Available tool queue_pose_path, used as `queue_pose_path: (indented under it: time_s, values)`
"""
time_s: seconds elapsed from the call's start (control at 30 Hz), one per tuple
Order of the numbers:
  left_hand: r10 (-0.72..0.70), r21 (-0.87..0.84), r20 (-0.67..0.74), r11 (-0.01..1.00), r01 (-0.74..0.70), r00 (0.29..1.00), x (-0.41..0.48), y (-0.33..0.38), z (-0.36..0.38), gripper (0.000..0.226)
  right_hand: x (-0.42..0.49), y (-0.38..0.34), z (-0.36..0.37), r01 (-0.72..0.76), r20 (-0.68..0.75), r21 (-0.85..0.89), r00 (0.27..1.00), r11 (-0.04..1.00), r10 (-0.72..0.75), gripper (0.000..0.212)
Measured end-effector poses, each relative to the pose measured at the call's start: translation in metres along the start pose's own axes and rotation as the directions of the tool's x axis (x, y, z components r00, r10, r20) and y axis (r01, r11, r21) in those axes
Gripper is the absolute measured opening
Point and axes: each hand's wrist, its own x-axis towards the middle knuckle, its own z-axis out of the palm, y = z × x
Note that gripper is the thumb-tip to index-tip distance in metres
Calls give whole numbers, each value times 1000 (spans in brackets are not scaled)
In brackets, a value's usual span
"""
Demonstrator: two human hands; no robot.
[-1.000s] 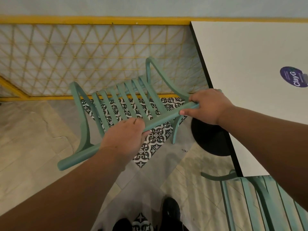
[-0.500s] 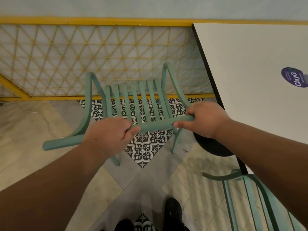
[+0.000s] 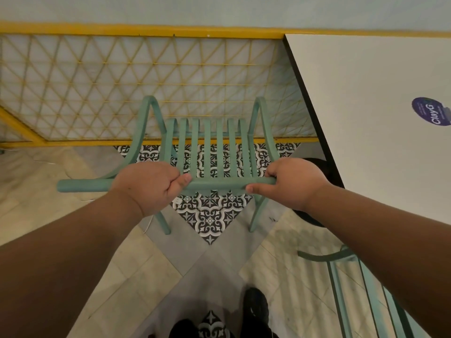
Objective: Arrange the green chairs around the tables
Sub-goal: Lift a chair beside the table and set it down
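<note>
Head view: both hands grip the top rail of a green slatted chair beside a white desk.

Left hand and right hand each wrap closed around the round, matte top rail of the green chair, one near each end of the slat row. Flat parallel slats run from the rail down and away into the seat, and curved tubular arms arch up on either side. The chair stands on the floor of pale marbled slabs with a black-and-white patterned tile inset, its far side close to a yellow lattice railing of thin crossed wires. At right lies the smooth white desk with a dark edge and a round purple sticker. A second green chair shows at the near right, partly behind the right forearm.
</note>
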Motion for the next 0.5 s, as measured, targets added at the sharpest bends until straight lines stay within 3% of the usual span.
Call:
queue_pose_path:
  time_s: [0.13,0.27,0.4,0.5]
  values:
    - [-71,39,75,997,68,995,0,12,-9,71,-6,12,2,2,-22,110,1000,994,1,68]
    - [-123,-44,-39,992,121,992,4,52,-10,51,-4,40,-2,-19,-142,105,989,994,34,74]
    - [-111,-46,-41,993,109,993,17,88,3,63,-2,52,0,-101,60,204,994,974,91,79]
    - [-161,17,-31,987,161,987,23,89,4,68,-2,49,2,-110,81,178,992,978,96,76]
